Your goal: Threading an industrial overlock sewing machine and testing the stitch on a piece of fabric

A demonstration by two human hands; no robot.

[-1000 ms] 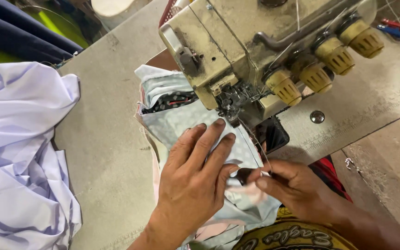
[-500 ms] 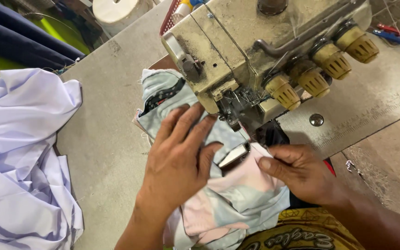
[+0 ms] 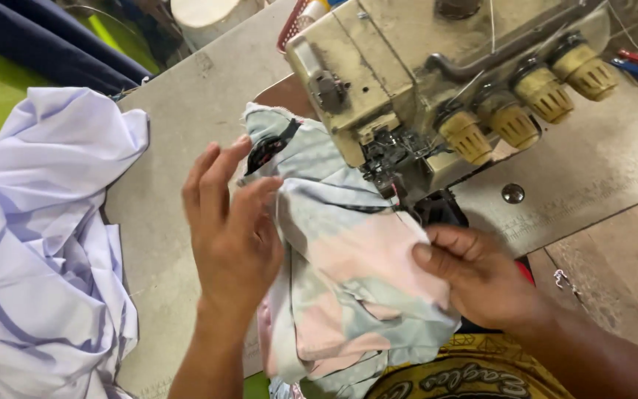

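While lying heaped at the far left, lilac cloth [image 3: 35, 244] well apart from the work. Next, left hand [image 3: 232, 233] with fingers spread and lifted, palm at the left edge of the pale printed fabric [image 3: 348, 273], not gripping. Fabric bunched between both hands, long axis running from the lap up toward the needle area of the sewing machine [image 3: 407, 81]. Further right, right hand [image 3: 481, 277] nearer the needle, thumb and fingers pinched on the fabric's right edge, just below the presser foot.
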